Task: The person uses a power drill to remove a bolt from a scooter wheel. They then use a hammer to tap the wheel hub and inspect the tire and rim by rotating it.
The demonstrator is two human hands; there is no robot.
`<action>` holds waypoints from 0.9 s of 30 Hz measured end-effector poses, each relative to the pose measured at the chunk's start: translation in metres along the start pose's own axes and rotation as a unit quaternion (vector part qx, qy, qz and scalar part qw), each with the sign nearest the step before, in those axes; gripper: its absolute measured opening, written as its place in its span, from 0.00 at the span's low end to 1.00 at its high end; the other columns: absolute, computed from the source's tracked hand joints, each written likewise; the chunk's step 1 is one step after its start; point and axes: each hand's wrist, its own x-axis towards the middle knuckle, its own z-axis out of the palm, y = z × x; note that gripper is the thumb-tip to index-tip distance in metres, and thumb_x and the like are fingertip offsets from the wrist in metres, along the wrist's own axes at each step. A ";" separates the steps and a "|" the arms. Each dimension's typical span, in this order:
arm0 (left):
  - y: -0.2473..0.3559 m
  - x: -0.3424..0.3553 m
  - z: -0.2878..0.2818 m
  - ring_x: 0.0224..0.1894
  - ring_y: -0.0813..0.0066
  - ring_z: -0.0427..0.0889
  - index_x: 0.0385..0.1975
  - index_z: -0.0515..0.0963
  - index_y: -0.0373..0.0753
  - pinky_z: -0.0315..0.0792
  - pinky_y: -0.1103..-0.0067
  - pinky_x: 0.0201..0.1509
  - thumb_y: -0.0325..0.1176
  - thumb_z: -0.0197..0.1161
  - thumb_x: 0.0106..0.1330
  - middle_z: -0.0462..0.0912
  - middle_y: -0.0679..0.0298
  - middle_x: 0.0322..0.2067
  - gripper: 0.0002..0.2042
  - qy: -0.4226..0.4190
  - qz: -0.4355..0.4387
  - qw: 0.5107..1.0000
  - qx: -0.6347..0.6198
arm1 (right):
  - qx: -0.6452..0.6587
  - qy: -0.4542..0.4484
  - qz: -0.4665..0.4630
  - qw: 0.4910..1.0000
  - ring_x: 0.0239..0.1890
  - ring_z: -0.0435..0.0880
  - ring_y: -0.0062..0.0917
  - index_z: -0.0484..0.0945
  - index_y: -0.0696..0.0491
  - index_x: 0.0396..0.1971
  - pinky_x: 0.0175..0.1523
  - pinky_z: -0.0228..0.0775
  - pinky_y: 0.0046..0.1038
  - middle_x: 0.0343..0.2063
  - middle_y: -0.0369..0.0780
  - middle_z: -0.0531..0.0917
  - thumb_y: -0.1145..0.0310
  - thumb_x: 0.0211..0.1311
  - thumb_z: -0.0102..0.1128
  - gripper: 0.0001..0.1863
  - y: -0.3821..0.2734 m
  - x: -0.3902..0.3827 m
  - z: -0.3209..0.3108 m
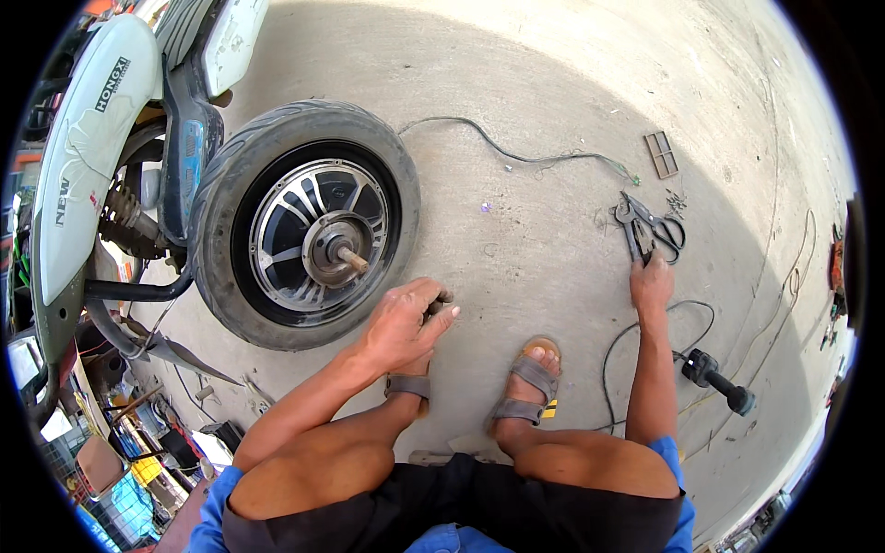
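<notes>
My left hand [406,324] hovers by the lower right edge of a black tyre [214,249], half curled with the thumb apart from the darkened fingers. Nothing shows in it. The tyre sits on a wheel with a spoked hub motor [293,281], its bare axle [351,259] pointing up. At the right, my right hand [652,279] is closed at the handle end of grey pliers [630,226] on the ground. The fingertips are partly hidden. Black-handled scissors [677,241] lie against the pliers. A cable [498,146] runs from behind the wheel to frayed wire ends.
A white and grey electric scooter [92,157] stands at the left. Beyond the scissors lie small screws [676,201] and a small divided tray [661,154]. A black tool with a cord [719,380] is right of my forearm. Clutter [129,461] fills the lower left.
</notes>
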 end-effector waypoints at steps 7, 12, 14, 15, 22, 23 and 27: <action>0.050 -0.047 -0.110 0.30 0.67 0.79 0.40 0.79 0.32 0.75 0.74 0.37 0.27 0.69 0.67 0.81 0.57 0.31 0.08 0.247 0.078 0.964 0.052 | 0.122 0.061 -0.039 0.990 0.46 0.84 0.52 0.79 0.63 0.46 0.52 0.74 0.48 0.40 0.56 0.85 0.79 0.56 0.60 0.15 0.010 -0.038 -0.014; 0.043 -0.078 -0.144 0.35 0.67 0.79 0.42 0.79 0.31 0.75 0.74 0.41 0.27 0.68 0.67 0.79 0.56 0.35 0.08 0.405 0.060 0.896 0.172 | 0.093 0.097 -0.175 0.975 0.55 0.82 0.47 0.78 0.63 0.56 0.62 0.72 0.42 0.52 0.53 0.82 0.80 0.52 0.62 0.26 0.012 -0.067 -0.024; 0.038 -0.092 -0.158 0.40 0.61 0.80 0.43 0.79 0.31 0.75 0.70 0.47 0.27 0.67 0.68 0.79 0.54 0.39 0.09 0.455 0.063 0.857 0.233 | 0.130 0.070 -0.167 0.975 0.48 0.84 0.45 0.80 0.64 0.49 0.60 0.73 0.40 0.46 0.51 0.83 0.79 0.51 0.64 0.21 0.007 -0.082 -0.037; 0.035 -0.102 -0.165 0.45 0.56 0.79 0.44 0.78 0.30 0.73 0.66 0.52 0.27 0.66 0.68 0.79 0.52 0.42 0.09 0.465 0.045 0.849 0.245 | 0.168 0.035 -0.140 0.975 0.46 0.84 0.45 0.81 0.64 0.46 0.61 0.72 0.39 0.42 0.50 0.84 0.78 0.51 0.64 0.19 -0.002 -0.092 -0.049; 0.006 -0.128 -0.180 0.54 0.49 0.76 0.53 0.75 0.27 0.69 0.62 0.63 0.33 0.66 0.68 0.76 0.46 0.50 0.19 0.473 -0.054 0.844 0.247 | 0.191 0.020 -0.114 0.975 0.31 0.85 0.40 0.83 0.64 0.32 0.40 0.76 0.37 0.28 0.49 0.83 0.76 0.55 0.65 0.07 0.019 -0.124 -0.066; -0.004 -0.130 -0.178 0.55 0.47 0.76 0.55 0.74 0.26 0.69 0.61 0.64 0.33 0.67 0.68 0.76 0.45 0.51 0.20 0.470 -0.059 0.846 0.245 | 0.180 0.021 -0.116 0.977 0.31 0.85 0.40 0.83 0.64 0.32 0.40 0.75 0.37 0.28 0.49 0.83 0.76 0.55 0.65 0.07 0.016 -0.132 -0.071; -0.030 -0.137 -0.186 0.57 0.44 0.76 0.59 0.73 0.25 0.68 0.61 0.65 0.37 0.67 0.68 0.75 0.42 0.54 0.25 0.464 -0.072 0.857 0.210 | 0.149 0.011 -0.110 0.983 0.30 0.85 0.41 0.83 0.63 0.31 0.39 0.74 0.38 0.28 0.50 0.83 0.76 0.56 0.65 0.06 -0.002 -0.167 -0.084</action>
